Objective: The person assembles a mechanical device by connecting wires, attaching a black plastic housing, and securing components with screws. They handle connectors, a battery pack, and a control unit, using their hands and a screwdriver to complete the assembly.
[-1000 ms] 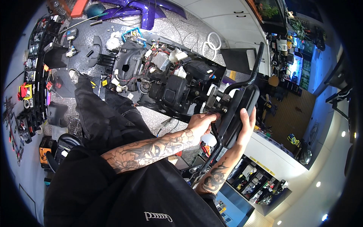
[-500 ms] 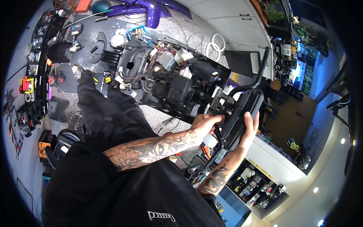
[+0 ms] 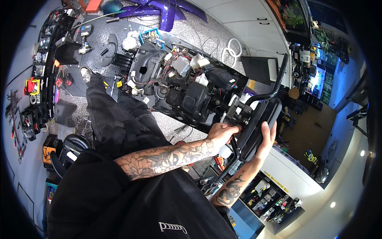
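Note:
A black padded backrest (image 3: 260, 131) with a curved black grab rail (image 3: 276, 81) stands at the end of a partly stripped scooter body (image 3: 191, 97). My right hand (image 3: 265, 141) grips the pad's outer edge, thumb and fingers on its right side. On the near side of the backrest, my left hand (image 3: 223, 134) is closed, its thumb pressed over curled fingers beside the metal bracket (image 3: 238, 110). What those fingers pinch is hidden. Exposed wiring, connectors and a grey finned box (image 3: 182, 67) fill the body beyond.
Purple body panels (image 3: 167, 16) lie on the floor at the far side. A blue basket (image 3: 151, 36) of small parts and a cordless drill (image 3: 85, 38) are at the far left. Stocked tool racks (image 3: 38, 75) line the left wall. White cabinets (image 3: 254, 30) stand far right.
The whole view has shifted slightly, moving the scene a little right and down. Both hands keep about the same places at the backrest.

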Available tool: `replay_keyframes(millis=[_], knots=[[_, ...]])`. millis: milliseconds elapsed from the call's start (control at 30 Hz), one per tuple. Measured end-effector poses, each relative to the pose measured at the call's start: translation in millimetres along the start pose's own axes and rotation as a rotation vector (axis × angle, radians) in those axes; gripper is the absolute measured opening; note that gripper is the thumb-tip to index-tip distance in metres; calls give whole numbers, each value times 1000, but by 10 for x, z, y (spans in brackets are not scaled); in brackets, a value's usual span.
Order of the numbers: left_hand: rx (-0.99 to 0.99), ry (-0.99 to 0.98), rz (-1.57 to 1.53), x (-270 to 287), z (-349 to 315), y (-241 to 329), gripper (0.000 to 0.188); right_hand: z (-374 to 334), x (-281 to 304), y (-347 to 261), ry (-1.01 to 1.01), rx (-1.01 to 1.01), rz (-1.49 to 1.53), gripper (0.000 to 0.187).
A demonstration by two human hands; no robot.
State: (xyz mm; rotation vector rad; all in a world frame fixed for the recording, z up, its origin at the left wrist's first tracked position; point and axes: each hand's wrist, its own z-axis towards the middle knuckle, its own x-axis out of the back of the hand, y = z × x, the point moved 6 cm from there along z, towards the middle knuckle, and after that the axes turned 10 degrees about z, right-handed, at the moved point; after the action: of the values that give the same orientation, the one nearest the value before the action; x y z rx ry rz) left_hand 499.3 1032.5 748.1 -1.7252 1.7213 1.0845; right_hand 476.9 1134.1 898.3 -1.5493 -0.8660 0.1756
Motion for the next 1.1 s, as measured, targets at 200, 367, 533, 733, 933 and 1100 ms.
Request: replay_keyframes(millis=[200,367,533,733,933,1100], knots=[[19,21,-15,-17,38,-58,21,11,-2,4,-30,-5,11,81],[-20,0,-55,-5,-15,-4,23,2,-13,-4,-19,-3,16,81],[-23,-8,17,-13,-12,36,24,47,22,23,-51,26,16,80],[62,48,56,-4,-49,36,22,21,-6,7,-44,3,9,78],[-95,41,-70,-15,-6,71,25,24,-10,24,-23,5,15,75],[22,21,87,-20,-13,52,23,-18,-57,-27,2,12,22,68]])
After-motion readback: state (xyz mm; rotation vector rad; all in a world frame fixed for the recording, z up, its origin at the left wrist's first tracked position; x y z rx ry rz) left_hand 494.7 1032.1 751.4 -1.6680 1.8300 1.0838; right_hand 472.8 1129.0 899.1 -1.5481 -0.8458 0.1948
